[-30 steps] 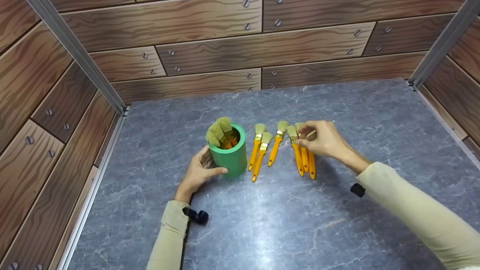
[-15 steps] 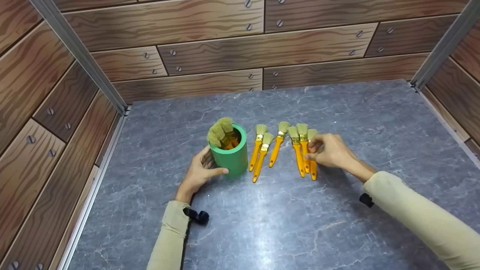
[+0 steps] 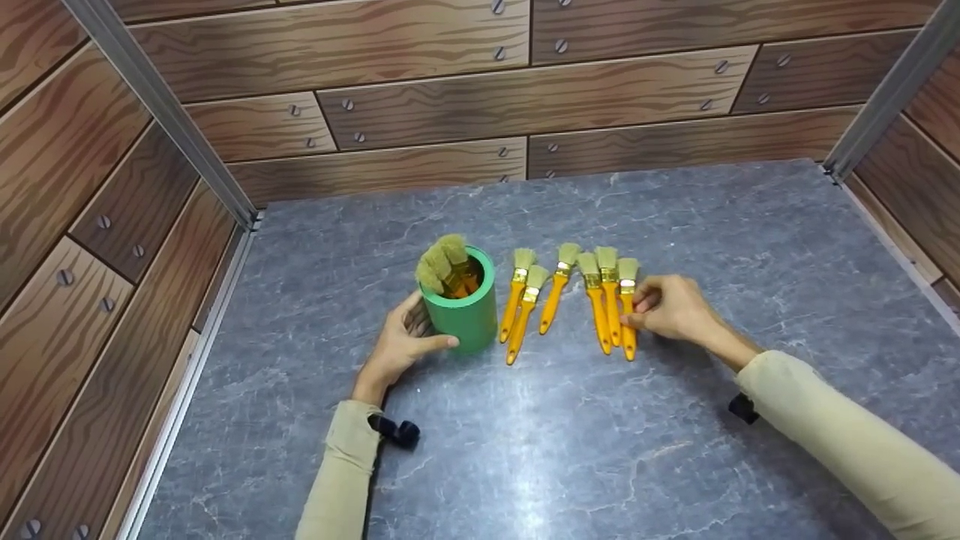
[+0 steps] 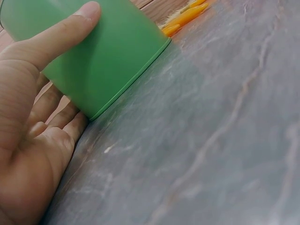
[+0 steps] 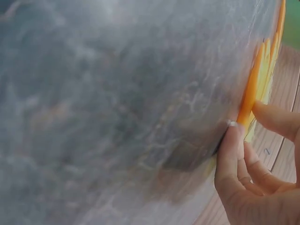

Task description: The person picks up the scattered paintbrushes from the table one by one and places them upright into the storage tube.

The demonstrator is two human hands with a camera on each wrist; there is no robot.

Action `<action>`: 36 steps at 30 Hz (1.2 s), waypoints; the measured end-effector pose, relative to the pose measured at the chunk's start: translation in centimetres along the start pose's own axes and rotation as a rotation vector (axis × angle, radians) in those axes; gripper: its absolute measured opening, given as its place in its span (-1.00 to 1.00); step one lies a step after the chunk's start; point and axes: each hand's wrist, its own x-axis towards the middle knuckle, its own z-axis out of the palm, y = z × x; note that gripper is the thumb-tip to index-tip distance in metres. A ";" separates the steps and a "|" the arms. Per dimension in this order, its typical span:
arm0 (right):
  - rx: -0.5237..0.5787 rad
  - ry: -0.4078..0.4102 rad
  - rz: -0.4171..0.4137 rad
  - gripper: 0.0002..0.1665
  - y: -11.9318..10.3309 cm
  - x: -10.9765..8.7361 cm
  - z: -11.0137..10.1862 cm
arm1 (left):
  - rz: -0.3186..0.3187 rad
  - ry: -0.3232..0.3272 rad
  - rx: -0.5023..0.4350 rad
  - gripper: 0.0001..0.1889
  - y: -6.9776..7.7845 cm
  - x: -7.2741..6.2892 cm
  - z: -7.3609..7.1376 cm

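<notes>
My left hand grips a green cylindrical cup from its left side, thumb across the front. The left wrist view shows the cup wall between thumb and fingers, its base at the tabletop. Several paintbrushes stand bristles up in the cup, leaning left over the rim. On the right, my right hand pinches the orange handle of the rightmost paintbrush between thumb and fingertips. That brush lies on the table, bristles pointing away from me; the right wrist view shows its handle at the fingertips.
Between the cup and my right hand lie more orange-handled brushes: a pair near the cup, a single one and two beside the pinched brush. The grey marbled tabletop meets wood-patterned walls at back and sides.
My right hand has moved right and toward me, from over the bristles to the rightmost brush's handle, uncovering the right-hand brushes. The left hand and cup stay in place.
</notes>
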 end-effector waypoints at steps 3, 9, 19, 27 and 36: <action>0.019 -0.008 0.031 -0.56 0.1 0.0 -0.2 | 0.008 -0.006 -0.006 0.13 0.0 0.1 0.0; 0.053 -0.036 0.128 -0.51 0.1 0.0 -0.3 | 0.003 -0.001 -0.010 0.11 -0.2 0.1 -0.1; 0.058 -0.059 0.224 -0.46 0.0 0.6 -0.4 | 0.019 -0.002 -0.006 0.09 -0.4 0.1 -0.1; 0.108 -0.097 0.268 -0.49 0.2 1.0 -0.5 | 0.015 0.003 -0.003 0.09 -0.3 0.1 0.0; 0.324 -0.166 0.239 -0.55 0.6 0.9 -1.2 | 0.010 0.002 0.006 0.10 -0.2 0.3 -0.1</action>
